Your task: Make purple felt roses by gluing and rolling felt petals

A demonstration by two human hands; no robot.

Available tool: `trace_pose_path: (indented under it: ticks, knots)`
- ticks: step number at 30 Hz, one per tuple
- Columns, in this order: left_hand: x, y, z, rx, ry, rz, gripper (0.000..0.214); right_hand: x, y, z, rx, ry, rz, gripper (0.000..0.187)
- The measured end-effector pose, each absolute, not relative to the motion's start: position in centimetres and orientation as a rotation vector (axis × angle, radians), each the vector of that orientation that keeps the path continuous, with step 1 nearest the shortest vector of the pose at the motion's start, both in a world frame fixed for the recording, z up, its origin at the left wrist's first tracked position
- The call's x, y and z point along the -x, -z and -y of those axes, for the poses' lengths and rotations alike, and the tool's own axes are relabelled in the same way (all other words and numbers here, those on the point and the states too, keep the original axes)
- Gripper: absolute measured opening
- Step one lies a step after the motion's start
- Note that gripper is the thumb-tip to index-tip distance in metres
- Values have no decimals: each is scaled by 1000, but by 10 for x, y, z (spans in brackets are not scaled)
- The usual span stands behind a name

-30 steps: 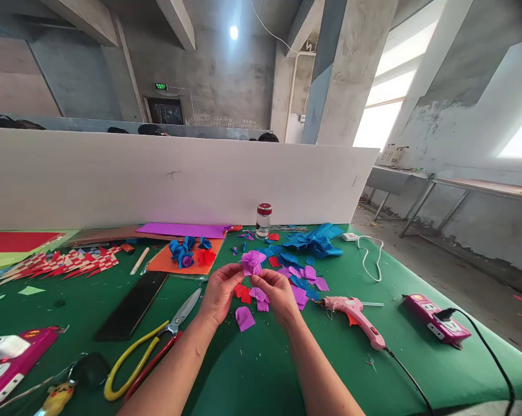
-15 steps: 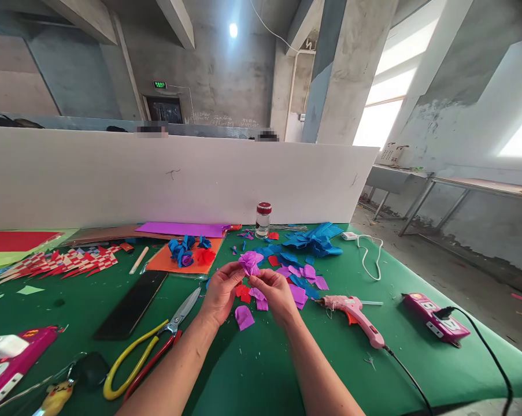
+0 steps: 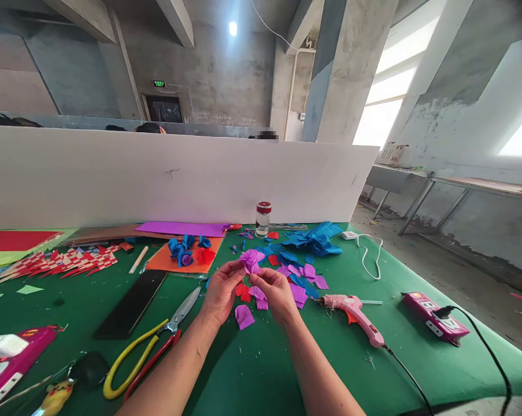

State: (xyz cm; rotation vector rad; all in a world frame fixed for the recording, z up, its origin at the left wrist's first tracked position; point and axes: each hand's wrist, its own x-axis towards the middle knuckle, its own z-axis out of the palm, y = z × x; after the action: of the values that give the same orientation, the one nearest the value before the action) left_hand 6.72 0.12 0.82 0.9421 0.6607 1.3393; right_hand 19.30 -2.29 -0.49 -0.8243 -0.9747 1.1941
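Between my fingertips is a purple paper flower point(image 3: 251, 260) with layered, ruffled petals. My left hand point(image 3: 222, 290) pinches it from the left, and my right hand point(image 3: 274, 290) pinches its base from the right. The fingers hide the flower's underside. Below and behind my hands lie loose purple paper petals point(image 3: 244, 317), red paper pieces point(image 3: 243, 293) and blue paper pieces point(image 3: 303, 285). Finished-looking blue paper flowers point(image 3: 181, 251) and a red paper flower point(image 3: 204, 255) rest on an orange sheet point(image 3: 160, 260) to the left.
Scissors point(image 3: 174, 325) and a black phone-like slab point(image 3: 131, 306) lie left of my hands. A pink glue gun point(image 3: 351, 309) lies on the right, its cord running to the front edge, near a magenta power strip point(image 3: 434, 318). A red-lidded jar point(image 3: 263, 219) stands before a white board point(image 3: 200, 179).
The flower has shifted and turned very slightly between my fingers. Both hands stay in nearly the same place, and the things on the table lie as before.
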Motion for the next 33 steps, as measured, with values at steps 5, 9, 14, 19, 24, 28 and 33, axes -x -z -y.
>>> trace_pose_path:
  ticks: [5,9,14,19,24,28,33]
  knots:
    - [-67,-6,0,-949,-1313,-663,22,-193,6,23,772,-1197,976,25]
    - [-68,-8,1,-966,-1298,-708,23,-193,7,22,771,-1189,994,25]
    - [-67,-5,-1,-1043,-1321,-732,19,-194,8,22,763,-1177,1029,22]
    - [-63,-6,0,-1268,-1349,-783,18,-200,1,24,733,-1221,1090,26]
    - [-60,-16,9,-1553,-1391,-750,17,-205,-1,24,663,-1207,1170,31]
    - [-59,-18,14,-1641,-1420,-659,15,-207,5,22,670,-1167,1212,29]
    - [-58,-18,15,-1679,-1438,-624,16,-210,6,23,702,-1147,1240,30]
